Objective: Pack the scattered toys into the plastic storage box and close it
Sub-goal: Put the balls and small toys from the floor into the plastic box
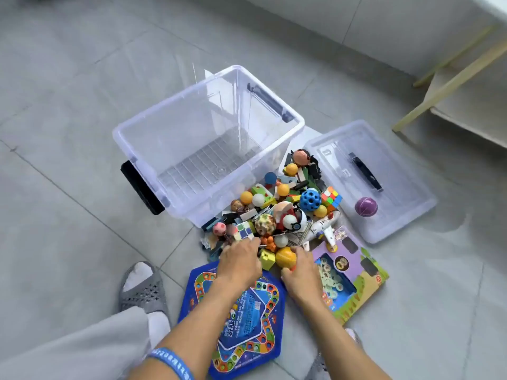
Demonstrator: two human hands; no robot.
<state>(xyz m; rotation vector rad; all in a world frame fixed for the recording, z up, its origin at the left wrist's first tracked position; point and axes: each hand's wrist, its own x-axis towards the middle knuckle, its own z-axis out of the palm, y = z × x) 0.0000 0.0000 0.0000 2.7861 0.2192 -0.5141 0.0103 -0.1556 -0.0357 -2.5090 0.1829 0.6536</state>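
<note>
A blue wristband [171, 362] is circling the left forearm at six o'clock. Beyond it, the left hand [239, 263] is lying palm-down on the near edge of the toy pile [277, 212], fingertips hidden, so its grasp cannot be told. The right hand [300, 272] is curling around an orange ball [285, 257]. The plastic storage box [208, 144] is standing open at eleven o'clock, its lid [370, 176] lying at two o'clock, carrying a purple ball [366, 207].

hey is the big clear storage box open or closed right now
Open. The storage box has no lid on; its ribbed bottom shows bare, and the lid lies flat on the floor beside it.
</note>
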